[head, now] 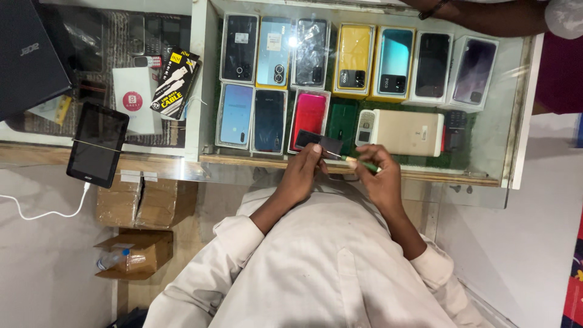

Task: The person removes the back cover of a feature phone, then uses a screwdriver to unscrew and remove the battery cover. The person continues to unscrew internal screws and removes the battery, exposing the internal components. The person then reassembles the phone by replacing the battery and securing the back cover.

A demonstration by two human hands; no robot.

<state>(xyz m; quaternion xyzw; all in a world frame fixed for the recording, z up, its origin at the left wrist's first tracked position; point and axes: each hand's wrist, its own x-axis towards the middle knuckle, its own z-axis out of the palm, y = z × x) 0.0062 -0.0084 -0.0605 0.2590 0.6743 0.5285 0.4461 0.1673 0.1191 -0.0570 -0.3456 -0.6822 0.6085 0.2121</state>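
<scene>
My left hand (302, 172) pinches a small dark flat phone part (316, 141) at its near edge, holding it over the glass counter (492, 152). My right hand (375, 176) grips a thin green-handled screwdriver (358, 161), its metal tip pointing left toward the dark part. Both hands meet just above the counter's wooden front edge (425, 176). My white sleeves fill the lower frame.
Under the glass lie several boxed phones (354, 59) in many colours. A black tablet (97, 144) with a white cable sits at the left edge, beside a cable package (176, 82) and a laptop (27, 58). Cardboard boxes (143, 203) stand on the floor. Another person's arm (486, 17) reaches in top right.
</scene>
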